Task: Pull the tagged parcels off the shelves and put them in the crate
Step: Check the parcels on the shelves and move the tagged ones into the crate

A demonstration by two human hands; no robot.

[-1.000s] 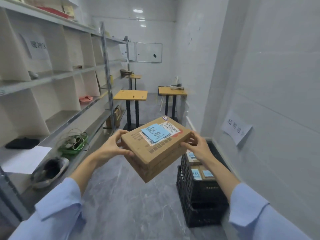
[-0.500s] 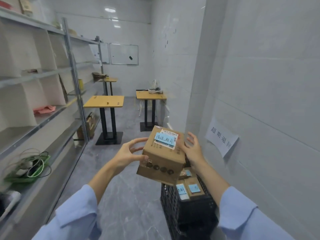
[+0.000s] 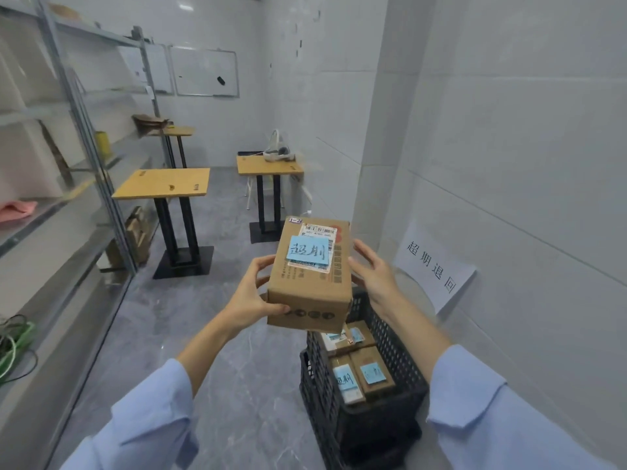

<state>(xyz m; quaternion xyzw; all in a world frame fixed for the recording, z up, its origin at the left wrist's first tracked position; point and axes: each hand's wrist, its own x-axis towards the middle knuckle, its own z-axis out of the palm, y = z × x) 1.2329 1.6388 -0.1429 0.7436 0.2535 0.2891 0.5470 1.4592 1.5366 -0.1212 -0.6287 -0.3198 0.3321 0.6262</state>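
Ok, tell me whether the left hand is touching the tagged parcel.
Touching. The head view shows the left hand gripping the tagged parcel at its near left corner, with the thumb lying across the front face.

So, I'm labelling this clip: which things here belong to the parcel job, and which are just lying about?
Job: held parcel, left hand, right hand, black crate, tagged parcels inside it, shelves.
Lying about: wooden tables, whiteboard, green cables, pink cloth.

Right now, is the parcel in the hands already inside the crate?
No, the left hand grips the parcel in the air above the crate.
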